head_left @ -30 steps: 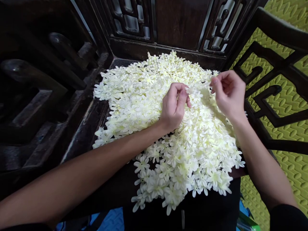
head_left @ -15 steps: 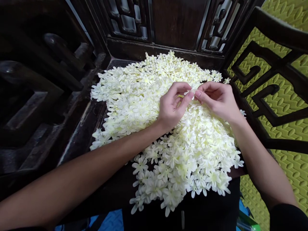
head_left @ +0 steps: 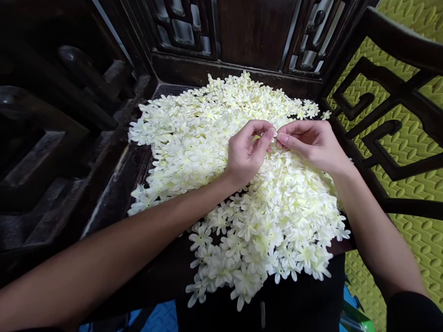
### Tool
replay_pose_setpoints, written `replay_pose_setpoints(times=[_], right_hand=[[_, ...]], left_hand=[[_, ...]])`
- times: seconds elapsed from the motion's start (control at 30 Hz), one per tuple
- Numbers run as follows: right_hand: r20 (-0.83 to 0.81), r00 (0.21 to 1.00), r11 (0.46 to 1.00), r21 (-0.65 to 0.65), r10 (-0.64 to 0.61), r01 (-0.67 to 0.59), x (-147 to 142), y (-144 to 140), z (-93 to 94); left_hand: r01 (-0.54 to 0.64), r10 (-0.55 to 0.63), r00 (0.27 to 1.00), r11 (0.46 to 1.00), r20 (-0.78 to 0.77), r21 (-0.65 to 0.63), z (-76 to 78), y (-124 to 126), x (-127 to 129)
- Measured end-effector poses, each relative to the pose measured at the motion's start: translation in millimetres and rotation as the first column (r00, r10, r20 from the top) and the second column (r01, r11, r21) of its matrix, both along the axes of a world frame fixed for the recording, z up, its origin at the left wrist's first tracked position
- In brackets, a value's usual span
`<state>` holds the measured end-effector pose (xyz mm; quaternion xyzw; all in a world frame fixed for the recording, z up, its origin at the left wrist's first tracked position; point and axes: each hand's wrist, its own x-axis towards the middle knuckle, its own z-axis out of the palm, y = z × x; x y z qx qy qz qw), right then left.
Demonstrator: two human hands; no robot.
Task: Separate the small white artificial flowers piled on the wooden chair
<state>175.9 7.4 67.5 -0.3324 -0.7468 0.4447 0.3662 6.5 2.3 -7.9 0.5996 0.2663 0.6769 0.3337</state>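
Left hand (head_left: 247,154), right hand (head_left: 311,143) pinching flower (head_left: 274,136), chair arm (head_left: 391,106) near right

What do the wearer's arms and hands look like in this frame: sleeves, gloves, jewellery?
Both forearms are bare. The left hand and right hand wear no gloves, and no rings or watch show. A dark sleeve edge shows at the right upper arm; nails look short and unpainted.

Two bare hands and forearms of the person, seen from the head camera. Left hand (head_left: 247,157) and right hand (head_left: 311,143): no rings, watch, bracelets or gloves; fingernails short and unpainted. Forearms uncovered to the elbow. A black sleeve (head_left: 413,311) edge covers the right upper arm.
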Motion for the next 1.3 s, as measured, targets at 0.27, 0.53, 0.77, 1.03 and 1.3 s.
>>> replay_pose_setpoints(times=[0.27, 0.53, 0.77, 1.03, 1.3], right_hand=[[0.009, 1.000, 1.000, 0.004, 0.007, -0.007, 0.0, -0.2, 1.3], [0.038, 0.999, 1.000, 0.024, -0.020, 0.019, -0.1, -1.5, 2.2], [-0.004, 1.000, 1.000, 0.025, -0.014, 0.014, 0.2, 0.6, -0.2], [0.013, 1.000, 1.000, 0.001, -0.005, 0.005, -1.0, -0.4, 1.0], [0.009, 0.999, 0.999, -0.019, -0.047, 0.047, -1.0, -0.6, 2.7]], left_hand=[[0.014, -0.014, 1.000, 1.000, 0.005, 0.005, 1.5, -0.4, 0.6], [0.006, -0.006, 0.999, 1.000, -0.037, -0.007, 0.8, -0.8, -0.1], [-0.013, 0.011, 0.999, 0.999, -0.036, -0.043, 4.5, -4.5, 0.9], [0.029, -0.030, 0.999, 0.998, -0.022, -0.050, 2.4, -3.2, 1.6], [0.024, -0.025, 1.000, 0.998, -0.015, -0.051, 0.2, -1.0, 0.6]])
